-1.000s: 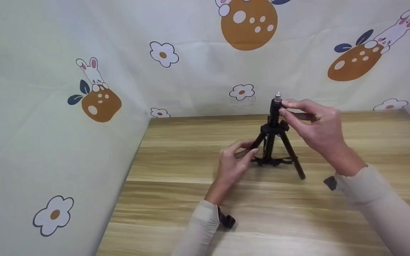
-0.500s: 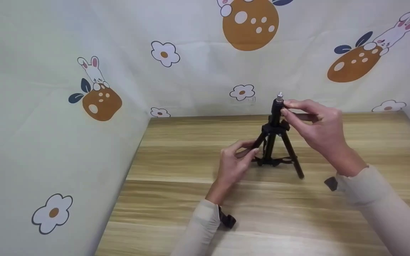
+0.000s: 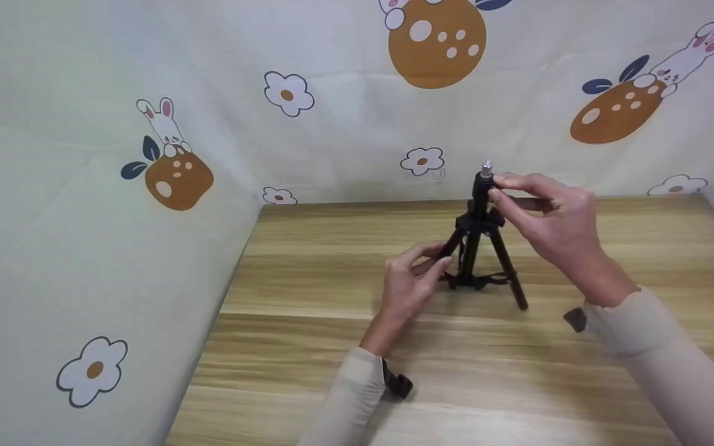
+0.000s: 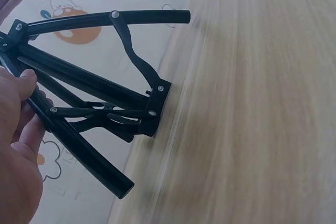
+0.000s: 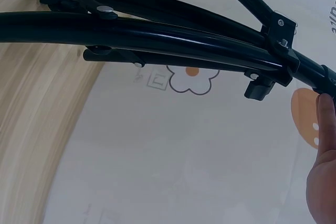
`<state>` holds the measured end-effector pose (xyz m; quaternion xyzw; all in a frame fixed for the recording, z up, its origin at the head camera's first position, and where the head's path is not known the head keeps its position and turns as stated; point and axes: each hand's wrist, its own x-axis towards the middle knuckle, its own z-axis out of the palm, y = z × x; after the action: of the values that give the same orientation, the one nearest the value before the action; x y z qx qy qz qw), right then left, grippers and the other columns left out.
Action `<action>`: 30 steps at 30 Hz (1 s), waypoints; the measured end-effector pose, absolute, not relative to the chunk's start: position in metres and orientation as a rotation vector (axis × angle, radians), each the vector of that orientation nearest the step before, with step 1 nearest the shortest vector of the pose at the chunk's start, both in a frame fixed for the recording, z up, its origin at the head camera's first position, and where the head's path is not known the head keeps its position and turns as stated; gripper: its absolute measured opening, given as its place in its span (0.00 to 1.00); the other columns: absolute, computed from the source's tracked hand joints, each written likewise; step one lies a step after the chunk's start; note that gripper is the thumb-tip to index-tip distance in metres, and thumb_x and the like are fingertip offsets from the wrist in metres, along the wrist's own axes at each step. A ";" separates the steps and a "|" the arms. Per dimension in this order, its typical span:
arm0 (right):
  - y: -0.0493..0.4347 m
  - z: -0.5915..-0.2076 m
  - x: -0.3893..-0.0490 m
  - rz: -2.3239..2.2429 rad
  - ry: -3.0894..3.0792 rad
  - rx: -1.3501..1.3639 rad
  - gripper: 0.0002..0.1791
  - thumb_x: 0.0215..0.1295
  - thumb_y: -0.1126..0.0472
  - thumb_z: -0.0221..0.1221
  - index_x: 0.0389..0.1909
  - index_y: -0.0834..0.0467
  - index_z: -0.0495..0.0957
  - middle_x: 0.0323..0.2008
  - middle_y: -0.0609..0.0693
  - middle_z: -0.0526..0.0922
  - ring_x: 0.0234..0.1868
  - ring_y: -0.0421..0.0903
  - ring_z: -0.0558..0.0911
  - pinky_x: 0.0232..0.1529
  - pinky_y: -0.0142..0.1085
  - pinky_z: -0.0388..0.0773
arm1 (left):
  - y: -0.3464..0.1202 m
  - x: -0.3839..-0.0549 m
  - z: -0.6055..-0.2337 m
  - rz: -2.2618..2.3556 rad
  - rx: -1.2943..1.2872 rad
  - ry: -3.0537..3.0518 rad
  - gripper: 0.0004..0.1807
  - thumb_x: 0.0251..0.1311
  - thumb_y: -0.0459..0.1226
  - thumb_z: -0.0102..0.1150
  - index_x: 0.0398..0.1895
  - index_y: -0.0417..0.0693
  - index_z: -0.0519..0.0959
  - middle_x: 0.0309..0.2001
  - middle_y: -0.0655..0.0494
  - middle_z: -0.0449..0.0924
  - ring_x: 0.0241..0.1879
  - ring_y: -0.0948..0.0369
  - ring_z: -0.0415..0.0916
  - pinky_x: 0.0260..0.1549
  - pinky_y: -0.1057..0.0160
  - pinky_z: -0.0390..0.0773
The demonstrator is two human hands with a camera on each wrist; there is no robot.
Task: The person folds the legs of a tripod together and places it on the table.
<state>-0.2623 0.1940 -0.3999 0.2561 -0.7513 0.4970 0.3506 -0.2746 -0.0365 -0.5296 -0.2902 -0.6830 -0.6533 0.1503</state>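
Tripod [image 3: 471, 248] upright between my hands, over the wooden table [image 3: 487, 378]; whether its feet touch, I cannot tell.
My left hand [image 3: 411, 279] pinches one leg [image 3: 452, 243]; my right hand [image 3: 561, 214] pinches the column [image 3: 481, 200] below the silver tip [image 3: 486, 168]. Both holds match a second ago, so I judge this a steadying stage.

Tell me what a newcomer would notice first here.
Probably the black tripod stand, dark against pale surroundings, right of centre in the head view. The left hand grips one leg, and the right hand pinches the column just below its silver tip. Behind, printed rabbits on orange fruits stand out on the pale backdrop.
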 end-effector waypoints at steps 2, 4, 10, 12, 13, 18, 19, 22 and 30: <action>0.194 -0.400 -0.263 1.282 -1.952 0.665 0.13 0.64 0.73 0.73 0.48 0.59 0.92 0.48 0.53 0.94 0.47 0.35 0.93 0.43 0.27 0.92 | -0.036 -0.274 -0.529 -1.892 -0.827 -1.959 0.13 0.68 0.29 0.72 0.53 0.35 0.87 0.52 0.39 0.91 0.52 0.56 0.92 0.55 0.58 0.92; 0.194 -0.400 -0.263 1.288 -1.953 0.669 0.12 0.65 0.73 0.73 0.48 0.60 0.92 0.48 0.53 0.94 0.48 0.36 0.93 0.43 0.28 0.92 | -0.036 -0.274 -0.529 -1.893 -0.822 -1.963 0.13 0.69 0.29 0.71 0.54 0.35 0.87 0.52 0.39 0.91 0.52 0.57 0.92 0.56 0.58 0.92; 0.195 -0.399 -0.264 1.289 -1.970 0.652 0.12 0.64 0.73 0.73 0.47 0.61 0.92 0.48 0.54 0.94 0.48 0.34 0.93 0.42 0.28 0.92 | -0.034 -0.274 -0.529 -1.863 -0.812 -1.972 0.13 0.69 0.29 0.72 0.54 0.37 0.87 0.51 0.41 0.91 0.52 0.57 0.92 0.56 0.60 0.91; 0.194 -0.399 -0.264 1.299 -1.971 0.632 0.13 0.63 0.74 0.74 0.47 0.62 0.92 0.48 0.56 0.94 0.47 0.33 0.92 0.42 0.26 0.91 | -0.033 -0.274 -0.528 -1.852 -0.804 -1.977 0.12 0.69 0.30 0.72 0.54 0.37 0.87 0.51 0.42 0.91 0.52 0.57 0.92 0.56 0.60 0.92; 0.194 -0.399 -0.264 1.305 -1.969 0.623 0.13 0.62 0.75 0.74 0.47 0.62 0.92 0.48 0.57 0.94 0.47 0.33 0.92 0.42 0.26 0.91 | -0.033 -0.274 -0.528 -1.852 -0.799 -1.978 0.12 0.69 0.30 0.72 0.54 0.38 0.87 0.51 0.42 0.91 0.52 0.56 0.92 0.55 0.61 0.92; 0.190 -0.397 -0.263 1.357 -1.940 0.607 0.15 0.59 0.80 0.73 0.45 0.64 0.92 0.46 0.61 0.93 0.46 0.32 0.92 0.43 0.25 0.91 | -0.032 -0.274 -0.528 -1.855 -0.777 -1.984 0.13 0.69 0.31 0.72 0.54 0.38 0.87 0.51 0.43 0.92 0.51 0.57 0.92 0.55 0.61 0.92; 0.190 -0.397 -0.263 1.358 -1.938 0.608 0.15 0.59 0.81 0.73 0.45 0.65 0.91 0.46 0.61 0.93 0.46 0.32 0.92 0.43 0.25 0.91 | -0.032 -0.274 -0.528 -1.864 -0.777 -1.979 0.13 0.69 0.30 0.72 0.54 0.38 0.87 0.51 0.42 0.92 0.52 0.57 0.92 0.55 0.61 0.92; 0.189 -0.396 -0.262 1.357 -1.940 0.609 0.15 0.59 0.81 0.72 0.45 0.65 0.91 0.46 0.61 0.93 0.46 0.32 0.92 0.43 0.25 0.91 | -0.032 -0.273 -0.527 -1.879 -0.779 -1.970 0.13 0.68 0.30 0.72 0.53 0.37 0.87 0.51 0.42 0.91 0.52 0.56 0.92 0.55 0.60 0.92; 0.191 -0.398 -0.264 1.339 -1.946 0.619 0.14 0.61 0.79 0.73 0.45 0.63 0.92 0.46 0.60 0.94 0.45 0.33 0.93 0.41 0.26 0.91 | -0.032 -0.273 -0.527 -1.966 -0.767 -1.939 0.13 0.67 0.28 0.72 0.53 0.34 0.87 0.51 0.40 0.91 0.54 0.55 0.91 0.57 0.59 0.91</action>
<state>-0.2641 0.1910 -0.3978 0.2380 -0.7487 0.5152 0.3426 -0.2731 -0.0320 -0.5269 -0.2650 -0.6701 -0.6796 0.1376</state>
